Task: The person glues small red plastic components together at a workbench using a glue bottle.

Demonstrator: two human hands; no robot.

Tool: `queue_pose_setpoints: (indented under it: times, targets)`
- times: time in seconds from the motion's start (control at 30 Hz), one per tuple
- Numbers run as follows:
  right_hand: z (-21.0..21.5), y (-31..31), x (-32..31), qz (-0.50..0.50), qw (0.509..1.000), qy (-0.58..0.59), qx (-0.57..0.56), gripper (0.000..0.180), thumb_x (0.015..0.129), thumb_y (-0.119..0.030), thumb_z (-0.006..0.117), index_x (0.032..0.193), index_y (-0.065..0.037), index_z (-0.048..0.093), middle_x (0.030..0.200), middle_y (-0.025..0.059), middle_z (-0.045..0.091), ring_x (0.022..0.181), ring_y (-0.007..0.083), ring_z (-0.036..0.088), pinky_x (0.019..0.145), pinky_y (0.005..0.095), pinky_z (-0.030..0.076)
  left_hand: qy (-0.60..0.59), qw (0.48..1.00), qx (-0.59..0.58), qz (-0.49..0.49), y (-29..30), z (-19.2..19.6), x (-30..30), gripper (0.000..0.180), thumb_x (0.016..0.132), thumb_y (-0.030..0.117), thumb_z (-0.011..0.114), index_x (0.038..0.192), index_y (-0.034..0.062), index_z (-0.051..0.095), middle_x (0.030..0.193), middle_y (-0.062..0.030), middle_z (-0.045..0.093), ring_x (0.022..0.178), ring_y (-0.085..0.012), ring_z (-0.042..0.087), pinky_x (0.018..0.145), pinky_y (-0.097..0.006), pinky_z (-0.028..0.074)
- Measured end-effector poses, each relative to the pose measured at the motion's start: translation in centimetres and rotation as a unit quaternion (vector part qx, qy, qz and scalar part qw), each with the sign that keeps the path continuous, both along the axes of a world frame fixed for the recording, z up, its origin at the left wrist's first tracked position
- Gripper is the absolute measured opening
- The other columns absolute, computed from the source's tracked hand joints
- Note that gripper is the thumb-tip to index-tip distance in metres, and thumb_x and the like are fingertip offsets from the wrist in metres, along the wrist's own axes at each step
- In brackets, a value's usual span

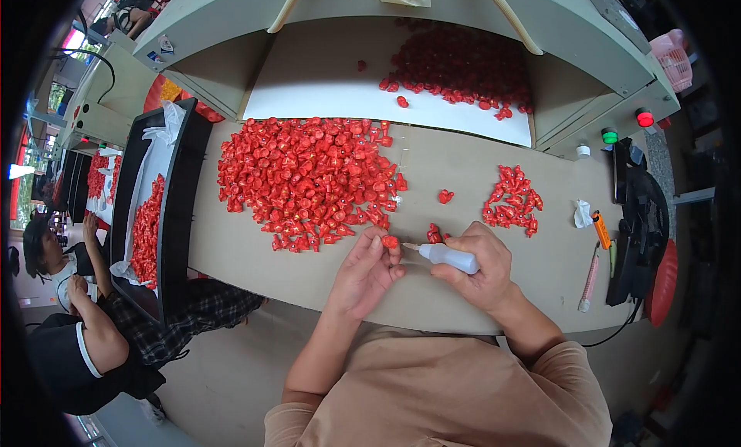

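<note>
Between the fingertips of my left hand (364, 273) is a small red plastic piece (390, 242). My right hand (485, 268) grips a whitish squeeze bottle (450, 258), its narrow tip pointing left, close to that piece. Beyond my left hand spreads a big heap of similar red pieces (309, 181). A few red pieces (434, 234) lie just past the bottle, partly hidden by my right hand. One more red piece (446, 196) sits by itself farther off. To the right lies a smaller group of red pieces (513, 200).
A cabinet-like housing (494, 7) spans the back, with more red pieces (463, 61) inside. At left stands a black tray (174, 215) of red pieces. An orange cutter (601, 229), crumpled tissue (582, 214) and black device (642, 223) lie right. People sit beyond the left side.
</note>
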State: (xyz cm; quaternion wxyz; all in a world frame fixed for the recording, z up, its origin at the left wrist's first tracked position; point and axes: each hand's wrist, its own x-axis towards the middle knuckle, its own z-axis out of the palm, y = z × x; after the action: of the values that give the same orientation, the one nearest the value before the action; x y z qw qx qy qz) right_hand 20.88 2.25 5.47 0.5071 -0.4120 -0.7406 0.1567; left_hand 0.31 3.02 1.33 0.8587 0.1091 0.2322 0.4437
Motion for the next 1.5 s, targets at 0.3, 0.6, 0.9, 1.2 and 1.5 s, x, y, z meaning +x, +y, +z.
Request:
queue_pose_setpoints:
  times: [0.3, 0.6, 0.9, 1.2, 1.5]
  targets:
    - [0.0, 0.1, -0.2, 0.003, 1.0, 0.011, -0.002, 0.037, 0.074, -0.026, 0.082, 0.09, -0.002, 0.058, 0.074, 0.0071, 0.058, 0.058, 0.0181, 0.051, 0.051, 0.0288, 0.04, -0.005, 1.0, 0.005, 0.007, 0.0, -0.1, 0.1, 0.013, 0.1, 0.022, 0.049, 0.11, 0.0144, 0.05, 0.094, -0.0008, 0.058, 0.087, -0.0111, 0.053, 0.079, -0.03, 0.045]
    - [0.1, -0.1, -0.3, 0.01, 1.0, 0.011, -0.015, 0.041, 0.066, -0.022, 0.086, 0.089, -0.003, 0.058, 0.075, 0.0068, 0.059, 0.059, 0.0229, 0.054, 0.052, 0.0333, 0.044, -0.003, 1.0, -0.007, 0.023, -0.1, -0.1, 0.1, 0.013, 0.099, 0.021, 0.05, 0.11, 0.0143, 0.05, 0.095, -0.0009, 0.059, 0.085, -0.0109, 0.054, 0.079, -0.03, 0.046]
    - [-0.4, 0.0, -0.2, -0.005, 0.998, 0.023, -0.059, 0.041, 0.068, -0.022, 0.085, 0.093, -0.003, 0.058, 0.075, 0.0091, 0.059, 0.061, 0.0225, 0.056, 0.053, 0.0316, 0.044, -0.013, 1.0, -0.002, 0.02, 0.0, -0.1, 0.0, 0.018, 0.099, 0.02, 0.05, 0.116, 0.0136, 0.05, 0.095, -0.0005, 0.058, 0.086, -0.0111, 0.054, 0.078, -0.029, 0.046]
    - [0.0, 0.3, 0.2, 0.021, 0.911, 0.296, -0.287, 0.03, 0.08, -0.011, 0.076, 0.098, -0.003, 0.053, 0.083, 0.0047, 0.064, 0.07, 0.0096, 0.059, 0.058, 0.0252, 0.049, -0.059, 0.998, -0.013, 0.005, -0.7, -0.2, -0.5, 0.016, 0.099, 0.023, 0.051, 0.107, 0.0115, 0.056, 0.087, 0.0015, 0.056, 0.079, -0.0108, 0.05, 0.07, -0.027, 0.043]
    - [2.1, 8.1, 1.4, 0.017, 0.9, 0.163, -0.404, 0.024, 0.089, -0.006, 0.061, 0.099, -0.007, 0.039, 0.085, 0.0061, 0.056, 0.072, 0.0108, 0.06, 0.064, 0.0259, 0.053, -0.161, 0.987, -0.025, 0.016, -2.1, -1.2, -1.6, 0.017, 0.099, 0.025, 0.05, 0.108, 0.0121, 0.057, 0.09, 0.0004, 0.061, 0.078, -0.0116, 0.053, 0.069, -0.027, 0.044]
